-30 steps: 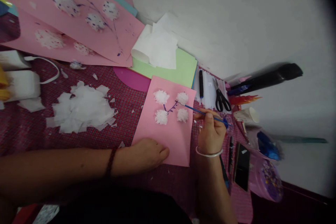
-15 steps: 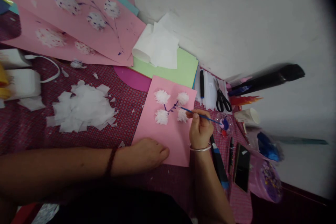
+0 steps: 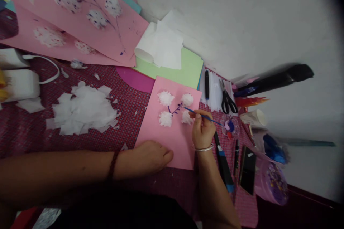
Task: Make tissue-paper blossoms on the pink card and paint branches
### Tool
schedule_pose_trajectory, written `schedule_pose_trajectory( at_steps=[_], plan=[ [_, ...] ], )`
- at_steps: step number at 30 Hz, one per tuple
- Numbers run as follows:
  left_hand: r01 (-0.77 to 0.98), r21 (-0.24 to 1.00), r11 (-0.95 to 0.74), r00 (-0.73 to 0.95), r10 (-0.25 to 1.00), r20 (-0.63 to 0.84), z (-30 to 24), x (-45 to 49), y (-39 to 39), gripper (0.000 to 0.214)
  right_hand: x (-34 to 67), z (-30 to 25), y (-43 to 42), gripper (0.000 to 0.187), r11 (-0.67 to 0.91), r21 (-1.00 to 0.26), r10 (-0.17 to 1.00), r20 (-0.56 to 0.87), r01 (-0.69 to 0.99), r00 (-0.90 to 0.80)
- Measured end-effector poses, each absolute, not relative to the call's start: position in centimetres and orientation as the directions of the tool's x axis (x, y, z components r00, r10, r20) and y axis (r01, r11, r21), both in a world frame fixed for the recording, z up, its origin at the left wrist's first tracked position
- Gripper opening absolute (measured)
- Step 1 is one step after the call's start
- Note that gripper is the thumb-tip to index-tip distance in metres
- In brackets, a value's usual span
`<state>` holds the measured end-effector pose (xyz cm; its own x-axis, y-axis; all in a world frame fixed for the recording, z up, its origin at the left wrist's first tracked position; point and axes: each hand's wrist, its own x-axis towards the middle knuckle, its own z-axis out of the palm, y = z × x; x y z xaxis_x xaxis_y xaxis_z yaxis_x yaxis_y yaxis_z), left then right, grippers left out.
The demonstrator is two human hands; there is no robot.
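A pink sheet of paper (image 3: 174,146) lies before me, bearing several white tissue-paper puffs (image 3: 165,118) and a dark purple painted stem (image 3: 175,110) with short side strokes. My right hand (image 3: 203,127) pinches a thin blue paintbrush (image 3: 200,113). The brush tip meets the paper at the upper end of the stem, just under the upper right puff (image 3: 187,99). Flat on the lower left part of the sheet rests my left hand (image 3: 152,157), holding nothing. A small clear palette (image 3: 229,127) with purple, lilac and red paint stands right of the brush.
Torn white tissue pieces (image 3: 83,109) are heaped at left. Finished pink sheets (image 3: 131,30) and a tissue roll (image 3: 146,44) lie at the back, by the wall. Scissors (image 3: 228,103), a paper cup (image 3: 254,118), a phone (image 3: 247,170) and a box cutter (image 3: 223,166) are at right.
My right hand and the brush have shifted slightly left and up along the stem. More purple shows at the stem's upper end. My left hand has stayed in place.
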<state>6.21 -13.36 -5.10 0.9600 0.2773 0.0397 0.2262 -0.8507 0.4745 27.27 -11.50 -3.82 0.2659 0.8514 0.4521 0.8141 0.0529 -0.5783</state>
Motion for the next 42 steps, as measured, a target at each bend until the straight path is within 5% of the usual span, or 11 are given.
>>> schedule_pose_trajectory(
  at_steps=[13, 21, 42],
  plan=[
    [0.233, 0.471, -0.851, 0.962, 0.272, 0.014, -5.26, 6.21, -13.37, 0.011, 27.73, -3.63, -11.59, 0.018, 0.11, -0.496, 0.882, 0.448, 0.862, 0.145],
    [0.217, 0.472, -0.854, 0.966, 0.258, 0.022, -5.2, 6.21, -13.31, 0.01, 27.11, -3.3, -12.04, 0.015, 0.081, -0.602, 0.808, 0.506, 0.794, 0.302],
    [0.22, 0.474, -0.853, 0.968, 0.25, 0.001, -4.59, 6.21, -13.08, 0.009, 26.77, -3.6, -12.21, 0.016, 0.105, -0.532, 0.86, 0.473, 0.84, 0.193]
  ],
)
